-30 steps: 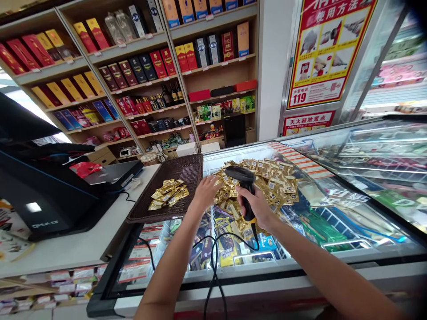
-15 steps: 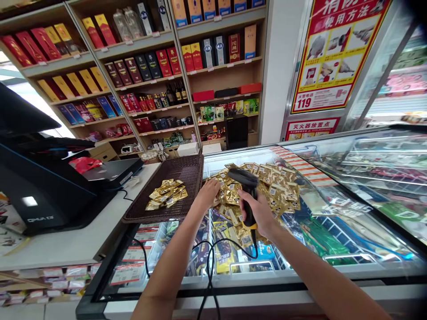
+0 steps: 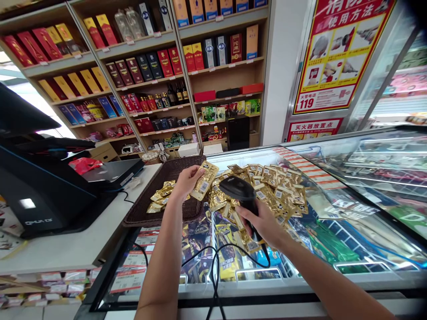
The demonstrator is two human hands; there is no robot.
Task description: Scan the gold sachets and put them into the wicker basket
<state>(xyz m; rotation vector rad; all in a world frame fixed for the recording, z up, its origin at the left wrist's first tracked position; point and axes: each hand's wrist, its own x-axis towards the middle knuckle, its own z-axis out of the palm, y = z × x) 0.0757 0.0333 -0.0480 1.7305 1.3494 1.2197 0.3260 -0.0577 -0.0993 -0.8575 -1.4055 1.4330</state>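
Note:
A gold foil packet [image 3: 204,181] with a barcode on its face is pinched in my left hand [image 3: 187,180], raised over the right side of the brown wicker basket [image 3: 136,216]. Several more gold packets [image 3: 161,198] lie in that basket. My right hand [image 3: 262,220] grips the handle of a black barcode scanner [image 3: 238,188], its head pointing left toward the held packet. Behind and to the right of the scanner, a big heap of similar gold packets [image 3: 278,189] is spread on the glass freezer top [image 3: 316,195]. The scanner's black cable [image 3: 233,245] loops down in front.
On the left counter [image 3: 60,249] stand a dark checkout machine [image 3: 43,178] and a flat scale [image 3: 115,171]. Orange and white price strips [image 3: 307,166] lie at the heap's right. Shelves with boxed bottles [image 3: 150,64] line the back wall.
My left hand has moved left and up from the heap with a gold packet in its fingers. The scanner has tilted, its head now turned more toward the left.

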